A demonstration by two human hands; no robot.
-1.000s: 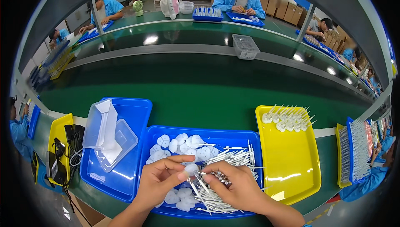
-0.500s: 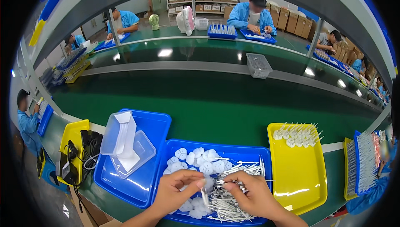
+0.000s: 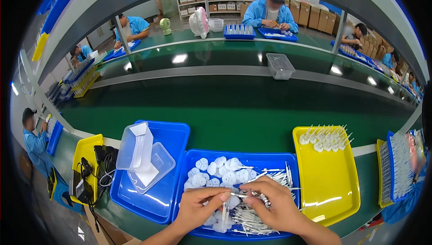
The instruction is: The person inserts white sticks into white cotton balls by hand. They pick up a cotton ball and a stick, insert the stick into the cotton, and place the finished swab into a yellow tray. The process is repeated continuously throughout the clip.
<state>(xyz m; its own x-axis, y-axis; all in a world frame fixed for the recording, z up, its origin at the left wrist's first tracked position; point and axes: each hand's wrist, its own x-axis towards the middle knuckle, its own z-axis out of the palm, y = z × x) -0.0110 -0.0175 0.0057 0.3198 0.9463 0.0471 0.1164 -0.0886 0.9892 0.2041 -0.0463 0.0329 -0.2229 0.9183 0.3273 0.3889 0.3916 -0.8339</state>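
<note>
Both my hands are over a blue tray in front of me. My left hand pinches the left end of a thin white stick between thumb and forefinger. A whitish, partly blurred piece hangs below those fingertips; its kind is unclear. My right hand grips the stick's other end and keeps several more white sticks bunched in its curled fingers. Translucent white lobed discs fill the tray's left side, and a pile of loose white sticks covers its right.
On the right, a yellow tray bears rows of upright white assembled pieces. At left, another blue tray contains a clear plastic box and lid. Black cables lie beside it. Several co-workers sit across the green bench.
My fingertips have come together, and one white stick now spans between them. The whole view has shifted slightly, with the trays sitting a little to the right.
</note>
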